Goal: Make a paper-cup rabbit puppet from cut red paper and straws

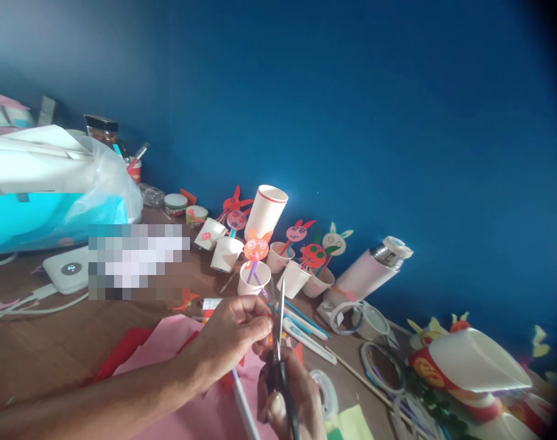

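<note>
right hand (294, 385) grips the scissors (280, 324) by the handles, blades slightly parted, left hand (239, 324) pinches what looks like a small red paper piece (272, 320) beside the blades, best turn the piece, not the scissors, fingertips clear

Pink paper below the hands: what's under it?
Red paper sticks out from under the pink paper at left. Anything else beneath is covered and can't be seen.
</note>
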`<state>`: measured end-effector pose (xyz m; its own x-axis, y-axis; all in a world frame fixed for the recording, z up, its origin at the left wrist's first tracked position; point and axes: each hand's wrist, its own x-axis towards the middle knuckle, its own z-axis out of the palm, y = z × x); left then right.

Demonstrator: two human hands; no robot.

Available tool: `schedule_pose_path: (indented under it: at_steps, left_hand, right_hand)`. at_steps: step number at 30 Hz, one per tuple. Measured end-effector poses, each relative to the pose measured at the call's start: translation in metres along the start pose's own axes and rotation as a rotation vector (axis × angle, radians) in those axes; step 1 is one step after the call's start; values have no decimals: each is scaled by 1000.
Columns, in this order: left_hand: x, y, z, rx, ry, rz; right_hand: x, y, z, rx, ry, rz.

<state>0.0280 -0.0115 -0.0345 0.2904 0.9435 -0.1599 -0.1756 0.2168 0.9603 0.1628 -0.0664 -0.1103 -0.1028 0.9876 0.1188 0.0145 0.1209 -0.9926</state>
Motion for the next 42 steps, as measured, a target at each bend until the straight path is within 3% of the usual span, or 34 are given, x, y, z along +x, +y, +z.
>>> schedule_pose_path:
  at_steps: [8, 15, 21, 25, 29, 32, 36, 42]
  left_hand:
    - [2, -4, -2, -21, -12, 19]
    - [1, 0, -6, 42, -18, 23]
    - [3, 1, -8, 63, 7, 41]
    - [0, 9, -7, 65, 31, 63]
    - [-3, 13, -6, 78, 51, 40]
    - [-4, 9, -7, 138, -42, -23]
    - [-3, -2, -7, 230, -233, -96]
    - [-1, -15, -2, 352, -275, -165]
  right_hand:
    - [-1, 15, -4, 23, 33, 6]
    - [5, -12, -8, 59, -97, 14]
    - [2, -12, -9, -32, 98, 34]
    - [4, -5, -7, 49, 16, 53]
    - [8, -9, -5, 115, 28, 27]
    - [14, -20, -10, 177, 62, -25]
    - [19, -38, -21, 69, 118, 24]
    - [18, -48, -21, 57, 36, 134]
